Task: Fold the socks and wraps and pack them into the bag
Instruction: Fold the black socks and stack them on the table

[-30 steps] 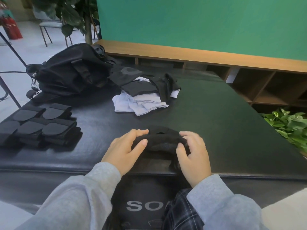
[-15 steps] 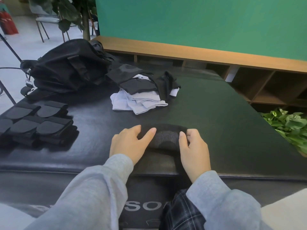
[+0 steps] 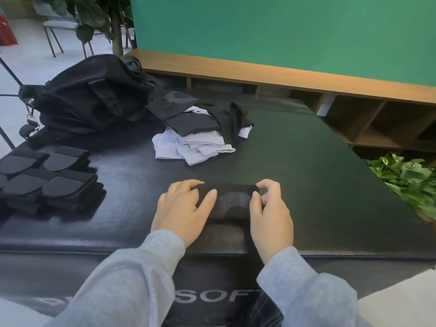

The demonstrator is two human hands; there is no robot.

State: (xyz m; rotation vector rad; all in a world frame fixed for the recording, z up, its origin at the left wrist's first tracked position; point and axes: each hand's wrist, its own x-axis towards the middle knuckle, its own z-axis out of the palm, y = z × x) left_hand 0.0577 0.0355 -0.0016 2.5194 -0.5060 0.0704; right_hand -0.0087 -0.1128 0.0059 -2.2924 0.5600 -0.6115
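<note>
Low in the middle of the frame, at the near edge of the black padded table (image 3: 306, 161), a person is working on one black sock (image 3: 232, 200), which lies flat and looks already doubled over. The left hand (image 3: 181, 208) rests on the sock's left end with fingers spread and nearly straight, pressing rather than gripping. The right hand (image 3: 271, 213) is at the right end with its fingers curled, thumb and forefinger pinching the sock's edge.

So the fold of this piece seems to be in hand, close to finished (the sock already reads as a compact block). The next move, I'd judge, calls for flattening it and then carrying it off without letting the fold spring open, so a firm grip across both layers would help.

A heap of unfolded black and white socks (image 3: 200, 135) sits just above centre, so plenty is left. At the left edge of the frame a neat group of folded black wraps (image 3: 49, 178) waits, and the black bag (image 3: 89, 95) slumps at the upper left, well apart from the hands; whether its mouth is open I cannot tell.
</note>
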